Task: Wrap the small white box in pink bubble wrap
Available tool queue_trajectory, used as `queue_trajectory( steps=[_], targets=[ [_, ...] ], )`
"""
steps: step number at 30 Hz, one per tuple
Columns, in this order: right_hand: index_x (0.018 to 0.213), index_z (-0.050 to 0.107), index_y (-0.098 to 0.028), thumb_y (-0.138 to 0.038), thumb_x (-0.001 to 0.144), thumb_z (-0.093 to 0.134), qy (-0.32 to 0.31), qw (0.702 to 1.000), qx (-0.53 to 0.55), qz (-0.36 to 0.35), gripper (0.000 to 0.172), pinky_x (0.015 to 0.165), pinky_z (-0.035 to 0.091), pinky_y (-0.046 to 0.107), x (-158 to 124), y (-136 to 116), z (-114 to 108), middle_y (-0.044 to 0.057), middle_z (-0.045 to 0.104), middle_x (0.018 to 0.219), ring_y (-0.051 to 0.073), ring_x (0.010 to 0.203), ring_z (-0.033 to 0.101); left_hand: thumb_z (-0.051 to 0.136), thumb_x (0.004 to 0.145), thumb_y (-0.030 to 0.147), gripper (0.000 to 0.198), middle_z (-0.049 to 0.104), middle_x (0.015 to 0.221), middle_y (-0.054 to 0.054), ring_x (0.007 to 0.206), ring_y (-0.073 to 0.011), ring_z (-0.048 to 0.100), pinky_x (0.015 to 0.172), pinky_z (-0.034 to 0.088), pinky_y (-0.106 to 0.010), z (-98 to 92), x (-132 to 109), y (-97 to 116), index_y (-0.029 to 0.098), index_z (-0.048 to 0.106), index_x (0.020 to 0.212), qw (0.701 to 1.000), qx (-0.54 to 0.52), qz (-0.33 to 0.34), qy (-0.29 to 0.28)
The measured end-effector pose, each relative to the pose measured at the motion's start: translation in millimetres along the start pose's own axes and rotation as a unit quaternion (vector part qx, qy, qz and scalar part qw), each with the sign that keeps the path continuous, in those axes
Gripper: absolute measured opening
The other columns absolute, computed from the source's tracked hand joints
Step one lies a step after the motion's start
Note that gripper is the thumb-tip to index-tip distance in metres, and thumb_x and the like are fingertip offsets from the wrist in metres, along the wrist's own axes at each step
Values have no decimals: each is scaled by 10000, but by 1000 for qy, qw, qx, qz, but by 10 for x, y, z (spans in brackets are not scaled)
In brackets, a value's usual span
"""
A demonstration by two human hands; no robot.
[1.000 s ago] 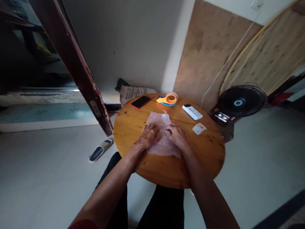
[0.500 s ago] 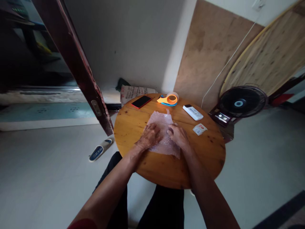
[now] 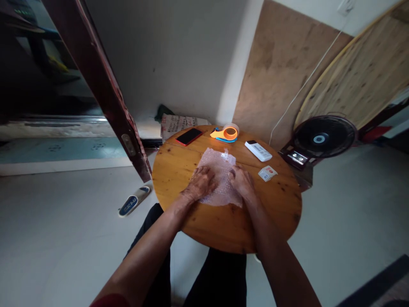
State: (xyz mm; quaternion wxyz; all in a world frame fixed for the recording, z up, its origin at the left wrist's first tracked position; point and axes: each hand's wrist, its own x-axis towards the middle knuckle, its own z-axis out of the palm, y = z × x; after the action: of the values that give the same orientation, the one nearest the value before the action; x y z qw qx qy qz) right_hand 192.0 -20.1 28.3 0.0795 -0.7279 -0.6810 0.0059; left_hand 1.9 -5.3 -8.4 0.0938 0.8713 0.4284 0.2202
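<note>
A sheet of pinkish translucent bubble wrap (image 3: 220, 168) lies on the round wooden table (image 3: 220, 230). My left hand (image 3: 201, 183) rests flat on its left part, fingers stretched out. At its right edge my right hand (image 3: 241, 180) has its fingers curled on the plastic, gripping the edge. A strip of clear shiny tape or film shows at the sheet's top right corner. Whether anything lies inside the wrap is hidden.
Around the wrap on the table are a red-edged phone (image 3: 189, 136), an orange tape dispenser (image 3: 227, 133), a white device (image 3: 258, 151) and a small printed packet (image 3: 267, 173). A fan (image 3: 319, 138) stands beyond at the right; a slipper (image 3: 134, 201) lies on the floor.
My right hand has shifted slightly to the right, and the wrap's right edge has moved outward with it. The top right corner now spreads wider. My left hand has stayed in place.
</note>
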Motion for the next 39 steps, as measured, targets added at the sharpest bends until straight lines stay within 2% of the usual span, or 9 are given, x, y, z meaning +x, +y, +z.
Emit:
queue_trajectory(
  steps=[4, 11, 21, 26, 32, 39],
  targets=[
    [1184, 604, -225, -309, 923, 438, 14, 1000, -2, -6, 320, 777, 433, 295, 5, 28, 8, 97, 633, 1202, 218, 961, 642, 580, 853, 345, 285, 571, 1211, -126, 1180, -311, 495, 1025, 394, -477, -26, 5, 22, 205, 621, 1099, 1000, -3, 3, 0],
    [1186, 610, -216, -331, 931, 434, -1, 1000, -8, 18, 331, 802, 432, 295, 52, 33, 1, 107, 635, 1201, 222, 979, 641, 567, 854, 312, 230, 610, 1160, -105, 1147, -274, 531, 1021, 391, -442, -113, 3, 108, 193, 639, 1038, 999, -5, 33, -22],
    [1162, 626, -211, -331, 937, 416, 7, 999, -26, 25, 330, 745, 426, 298, 54, 40, 29, 125, 656, 1152, 223, 929, 654, 552, 855, 298, 197, 645, 1081, -90, 1081, -248, 572, 992, 406, -408, -110, 2, 131, 183, 645, 985, 998, -7, 57, -26],
    [1109, 649, -204, -320, 922, 431, 21, 999, -24, 14, 310, 728, 427, 316, 33, 38, -11, 133, 665, 1122, 241, 893, 659, 567, 848, 316, 260, 635, 1127, -98, 1114, -258, 561, 1011, 401, -417, -102, -8, 141, 188, 635, 1063, 996, -17, 80, -32],
    [1132, 663, -217, -301, 922, 438, 67, 995, 58, -53, 320, 802, 445, 292, -9, -32, -68, 83, 685, 1127, 215, 942, 645, 566, 855, 301, 251, 634, 1131, -98, 1137, -258, 553, 1016, 410, -415, -103, -18, 163, 195, 639, 1071, 996, -19, 84, -24],
    [1154, 664, -208, -86, 860, 387, 3, 962, 191, -197, 422, 963, 435, 263, -12, -162, 55, 50, 679, 1177, 159, 1076, 607, 496, 886, 221, 236, 653, 1065, -94, 1052, -231, 597, 947, 468, -362, -110, -7, 200, 182, 676, 1034, 993, -29, 115, -30]
  ],
)
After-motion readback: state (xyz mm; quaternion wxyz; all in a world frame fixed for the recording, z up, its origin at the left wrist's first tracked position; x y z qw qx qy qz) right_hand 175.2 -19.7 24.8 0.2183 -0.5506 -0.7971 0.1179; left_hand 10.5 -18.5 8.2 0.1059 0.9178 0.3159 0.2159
